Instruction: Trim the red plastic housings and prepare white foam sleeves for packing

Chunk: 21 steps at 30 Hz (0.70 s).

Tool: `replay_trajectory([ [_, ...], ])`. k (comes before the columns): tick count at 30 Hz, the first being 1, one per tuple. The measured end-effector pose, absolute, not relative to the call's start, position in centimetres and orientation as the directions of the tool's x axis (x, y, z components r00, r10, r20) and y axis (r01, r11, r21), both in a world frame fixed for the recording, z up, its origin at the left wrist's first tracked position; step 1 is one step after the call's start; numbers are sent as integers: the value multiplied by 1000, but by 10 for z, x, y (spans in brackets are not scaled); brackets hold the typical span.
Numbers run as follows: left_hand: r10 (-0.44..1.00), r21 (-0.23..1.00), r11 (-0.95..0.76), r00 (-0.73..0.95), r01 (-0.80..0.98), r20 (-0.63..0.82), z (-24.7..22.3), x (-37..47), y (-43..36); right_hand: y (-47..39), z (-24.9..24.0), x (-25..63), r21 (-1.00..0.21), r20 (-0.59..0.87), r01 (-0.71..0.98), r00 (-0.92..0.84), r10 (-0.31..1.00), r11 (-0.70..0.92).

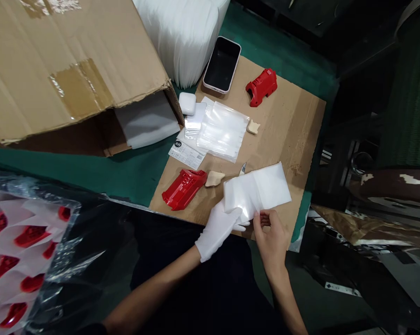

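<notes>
My left hand, in a white glove, grips the left part of a soft white foam bag. My bare right hand pinches the bag's near edge, thumb and fingers together. The bag lies over the cardboard sheet, its right end flat. Just behind it a craft knife shows its blade tip; the rest of the knife is covered. Left of the bag are a small cream-coloured piece and a red plastic housing. Another red housing sits farther back, with a second cream piece nearer.
A cardboard sheet covers part of the green table. On it are clear plastic bags, a printed label and a phone. A large carton and stacked white foam stand behind left. Wrapped red parts fill a plastic-lined container lower left.
</notes>
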State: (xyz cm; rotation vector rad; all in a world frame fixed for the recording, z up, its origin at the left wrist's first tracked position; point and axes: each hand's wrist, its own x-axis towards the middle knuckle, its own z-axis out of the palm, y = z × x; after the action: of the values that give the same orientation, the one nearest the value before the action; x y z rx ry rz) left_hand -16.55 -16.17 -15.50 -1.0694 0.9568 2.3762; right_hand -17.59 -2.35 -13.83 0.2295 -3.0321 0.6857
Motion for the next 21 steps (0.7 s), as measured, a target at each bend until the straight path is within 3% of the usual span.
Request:
replay_trajectory([
  [11, -91, 697, -440, -743, -567, -663, -157, -168, -158, -31, -134, -174, -474, 151, -227, -973, -175, 851],
  [13, -108, 754, -323, -769, -572, -630, -157, -168, -156, -31, -133, -174, -481, 149, -231, -972, -181, 846],
  [17, -41, 824, -53, -823, -565, -567, -153, -171, -159, -25, -132, -178, -498, 102, -211, -977, -185, 841],
  [21, 44, 819, -28, -819, -573, -572, -141, -174, -166, -17, -136, -200, -417, 14, -139, -989, -146, 898],
])
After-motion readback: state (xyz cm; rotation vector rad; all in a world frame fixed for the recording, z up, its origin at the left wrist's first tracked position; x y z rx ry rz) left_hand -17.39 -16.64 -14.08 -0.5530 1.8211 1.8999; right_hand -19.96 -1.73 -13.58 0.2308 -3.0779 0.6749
